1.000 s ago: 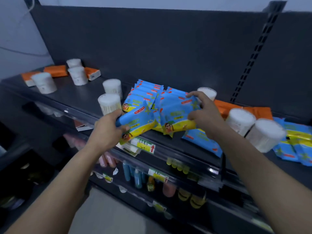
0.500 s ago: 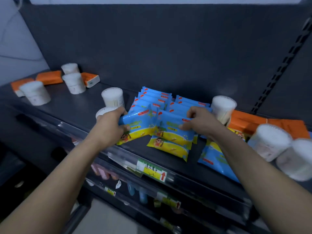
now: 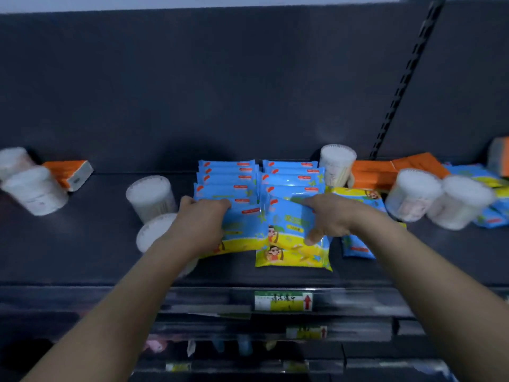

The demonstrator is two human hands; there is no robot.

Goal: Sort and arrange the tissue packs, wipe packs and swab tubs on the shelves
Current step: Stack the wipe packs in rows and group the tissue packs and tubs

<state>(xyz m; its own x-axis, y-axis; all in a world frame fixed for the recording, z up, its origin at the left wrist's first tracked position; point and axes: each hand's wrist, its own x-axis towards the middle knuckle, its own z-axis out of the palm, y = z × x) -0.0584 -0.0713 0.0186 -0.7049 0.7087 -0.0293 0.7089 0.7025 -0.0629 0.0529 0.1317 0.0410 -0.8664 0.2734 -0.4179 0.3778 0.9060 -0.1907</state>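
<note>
Two rows of blue and yellow wipe packs (image 3: 228, 177) stand one behind another in the middle of the dark shelf (image 3: 82, 260). My left hand (image 3: 202, 220) grips the front pack of the left row (image 3: 242, 235). My right hand (image 3: 329, 217) grips the front pack of the right row (image 3: 289, 224), thumb on its face. One more wipe pack (image 3: 293, 257) lies flat in front. White swab tubs (image 3: 150, 197) stand left of the rows, another tub (image 3: 337, 164) at the back right. Orange tissue packs (image 3: 371, 173) lie behind on the right.
At the far left are two swab tubs (image 3: 33, 188) and an orange tissue pack (image 3: 70, 173). Two more tubs (image 3: 416, 193) and loose wipe packs (image 3: 358, 246) crowd the right side. A price label (image 3: 283, 300) sits on the shelf's front edge; lower shelves hold small bottles.
Both hands have brought their wipe packs down against the fronts of the two rows, and the packs now stand squarer. The view has swung round to face the shelf head-on.
</note>
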